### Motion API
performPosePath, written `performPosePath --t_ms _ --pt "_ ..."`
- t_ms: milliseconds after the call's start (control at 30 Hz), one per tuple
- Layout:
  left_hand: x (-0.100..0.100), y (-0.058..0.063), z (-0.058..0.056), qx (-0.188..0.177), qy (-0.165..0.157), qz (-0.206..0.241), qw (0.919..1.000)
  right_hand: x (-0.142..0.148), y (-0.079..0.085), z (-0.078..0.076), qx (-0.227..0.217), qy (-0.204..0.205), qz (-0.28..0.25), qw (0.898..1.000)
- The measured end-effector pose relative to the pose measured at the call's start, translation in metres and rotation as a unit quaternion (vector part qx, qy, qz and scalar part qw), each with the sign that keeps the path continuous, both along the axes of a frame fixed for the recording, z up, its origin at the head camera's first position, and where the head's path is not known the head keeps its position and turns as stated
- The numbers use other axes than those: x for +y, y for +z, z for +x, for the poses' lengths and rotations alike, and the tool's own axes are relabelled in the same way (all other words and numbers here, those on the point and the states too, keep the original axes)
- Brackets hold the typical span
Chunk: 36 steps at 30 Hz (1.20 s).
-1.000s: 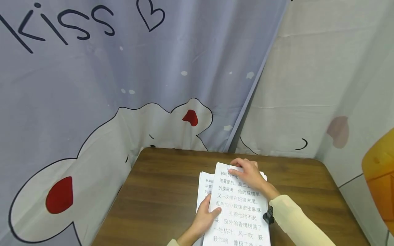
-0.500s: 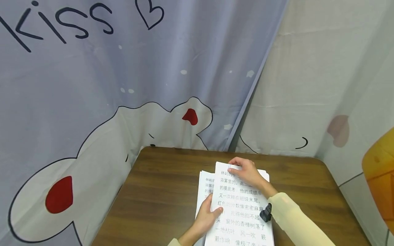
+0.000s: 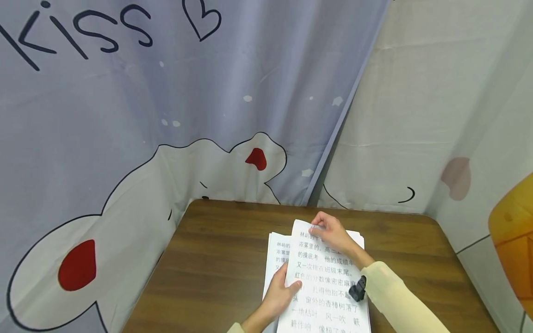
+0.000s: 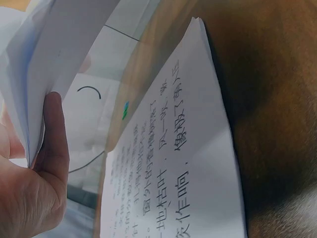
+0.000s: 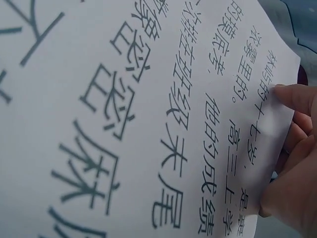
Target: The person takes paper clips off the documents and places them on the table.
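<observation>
Printed sheets of paper (image 3: 318,296) are held up over the wooden table, with large lines of Chinese text facing me. My left hand (image 3: 278,293) pinches their left edge, thumb on the printed face. At the top edge, my right hand (image 3: 333,233) pinches the paper between thumb and fingers; the right wrist view shows the thumb over the first line of text. Beneath and to the left lies another stack of printed paper (image 3: 273,273), partly covered. In the left wrist view this lower stack (image 4: 198,148) rests on the table, apart from the raised sheets (image 4: 64,44).
The brown wooden table (image 3: 216,259) runs back to a curtain (image 3: 233,92) printed with letters and cartoon shapes. A pale cloth (image 3: 416,115) hangs at the right. A small black device (image 3: 357,289) sits at my right wrist.
The raised sheets have shifted slightly right, and their top edge now bends a little under my right fingers. Both hands keep their hold on the paper.
</observation>
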<state>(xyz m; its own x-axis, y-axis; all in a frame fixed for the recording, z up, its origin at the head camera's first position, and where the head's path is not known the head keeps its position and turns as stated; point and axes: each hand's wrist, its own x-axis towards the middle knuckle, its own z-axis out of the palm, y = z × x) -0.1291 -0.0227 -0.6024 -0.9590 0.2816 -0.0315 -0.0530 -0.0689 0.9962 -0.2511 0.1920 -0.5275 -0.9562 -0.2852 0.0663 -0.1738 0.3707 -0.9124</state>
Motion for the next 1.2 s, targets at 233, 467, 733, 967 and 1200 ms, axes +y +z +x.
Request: performPosePath --t_ms 233,467,733,967,1200 --pt "-0.002 0.001 -0.003 0.006 -0.001 -0.005 1.0000 0.000 -0.001 -0.003 -0.008 -0.003 -0.034 0.999" --pt "-0.001 0.002 -0.002 0.007 0.006 -0.007 0.9999 -0.001 -0.005 -0.002 -0.001 -0.012 -0.043 0.999" --pt "0.001 0.003 -0.005 0.022 0.003 -0.015 0.9996 0.002 -0.006 -0.008 0.022 -0.025 -0.047 0.998" --pt "0.001 0.003 -0.005 0.013 0.009 -0.004 0.9999 0.003 -0.001 -0.014 0.056 -0.034 -0.053 0.996" --pt "0.000 -0.003 0.001 -0.017 0.013 0.004 0.9998 0.020 -0.003 -0.011 0.046 -0.086 -0.076 0.992"
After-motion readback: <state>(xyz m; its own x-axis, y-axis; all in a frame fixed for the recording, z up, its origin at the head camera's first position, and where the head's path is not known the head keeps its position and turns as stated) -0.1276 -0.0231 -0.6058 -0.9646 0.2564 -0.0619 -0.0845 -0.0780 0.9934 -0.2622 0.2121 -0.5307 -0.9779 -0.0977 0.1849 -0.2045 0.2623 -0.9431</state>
